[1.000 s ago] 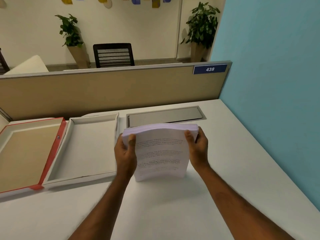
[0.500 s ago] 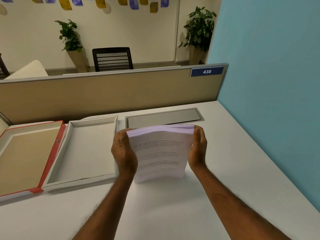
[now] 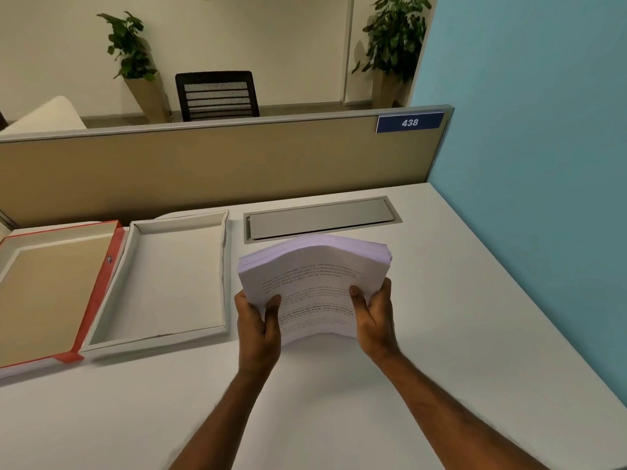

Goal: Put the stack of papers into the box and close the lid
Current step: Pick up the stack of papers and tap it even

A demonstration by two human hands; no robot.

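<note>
Item: one stack of papers [image 3: 314, 283], held above the desk [image 3: 441, 300], bowed upward, long axis running away from the person. Left hand [image 3: 259, 329] and right hand [image 3: 373, 320], each pinching a near corner, thumb on top. One open box [image 3: 176, 225] lies just left, nearer the left hand; one red-edged lid [image 3: 101, 286] hinged beyond.
</note>
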